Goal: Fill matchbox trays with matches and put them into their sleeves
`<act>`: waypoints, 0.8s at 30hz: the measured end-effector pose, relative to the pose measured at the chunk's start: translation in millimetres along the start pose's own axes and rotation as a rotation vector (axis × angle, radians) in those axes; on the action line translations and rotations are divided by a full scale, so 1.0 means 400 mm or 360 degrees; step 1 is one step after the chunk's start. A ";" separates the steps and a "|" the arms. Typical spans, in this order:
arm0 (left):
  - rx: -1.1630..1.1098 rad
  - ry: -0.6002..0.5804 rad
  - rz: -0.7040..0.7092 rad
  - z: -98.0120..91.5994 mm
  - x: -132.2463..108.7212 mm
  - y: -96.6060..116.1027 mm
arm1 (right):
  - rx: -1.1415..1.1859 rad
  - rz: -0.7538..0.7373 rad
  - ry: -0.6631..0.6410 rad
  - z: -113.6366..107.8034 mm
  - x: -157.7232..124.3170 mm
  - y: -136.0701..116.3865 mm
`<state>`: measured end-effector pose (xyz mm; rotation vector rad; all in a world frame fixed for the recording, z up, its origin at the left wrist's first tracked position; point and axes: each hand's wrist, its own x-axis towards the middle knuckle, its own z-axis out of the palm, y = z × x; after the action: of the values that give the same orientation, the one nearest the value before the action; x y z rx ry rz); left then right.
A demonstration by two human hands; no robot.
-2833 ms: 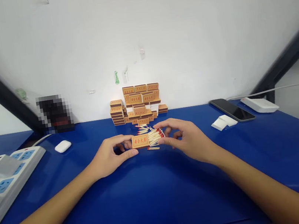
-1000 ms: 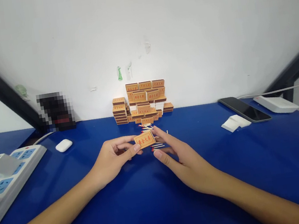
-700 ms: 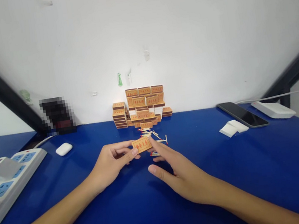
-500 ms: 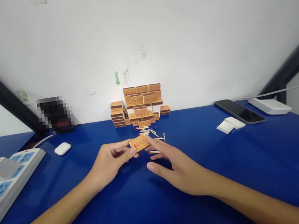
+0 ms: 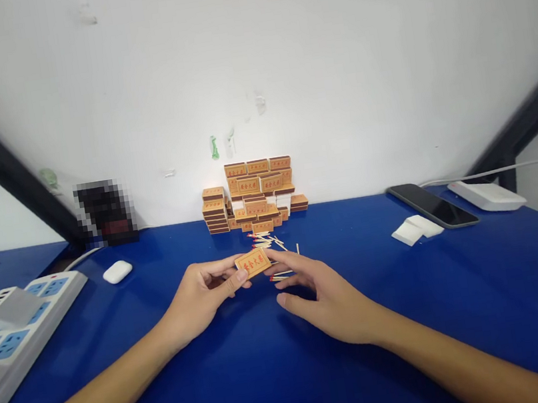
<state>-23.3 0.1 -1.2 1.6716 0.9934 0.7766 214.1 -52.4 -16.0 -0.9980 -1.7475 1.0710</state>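
Note:
Between the thumb and fingers of my left hand is a matchbox, tan with red lettering, tilted with its printed face up. My right hand is at the box's right end, fingers apart; the fingertips reach its edge, and I cannot tell whether they press on it. The right thumb stands off the box. Loose matches with red heads lie on the blue table just beyond the hands, some partly hidden by the fingers. Behind them rises a stack of matchboxes against the wall.
A shorter pile of matchboxes stands left of the stack. On the left are a power strip and a white earbud case. A phone, folded white pieces and a white box-shaped device lie at right on the blue table.
My right thumb has shifted slightly right, away from the matchbox, with the right fingers a little more curled. The left hand keeps its hold. The whole view has moved a little.

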 end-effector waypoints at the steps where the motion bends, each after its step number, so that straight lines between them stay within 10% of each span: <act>1: -0.0003 0.0042 0.0003 -0.007 0.004 0.006 | 0.0008 0.0021 0.0017 -0.003 0.003 -0.001; 9: 0.0174 0.0766 0.0141 -0.202 0.131 0.046 | -0.0122 0.0073 0.0247 -0.031 0.020 0.002; 13: 0.0301 0.0822 0.0162 -0.281 0.199 0.049 | -0.0193 0.0010 0.0289 -0.037 0.024 0.006; 24: 0.0865 0.0643 0.0211 -0.243 0.263 0.037 | -0.0315 -0.0134 0.0425 -0.064 0.037 0.002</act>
<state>-54.8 133.0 44.8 2.1060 1.4834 1.0209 232.9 -32.1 -5.7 -1.1223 -1.6801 0.6861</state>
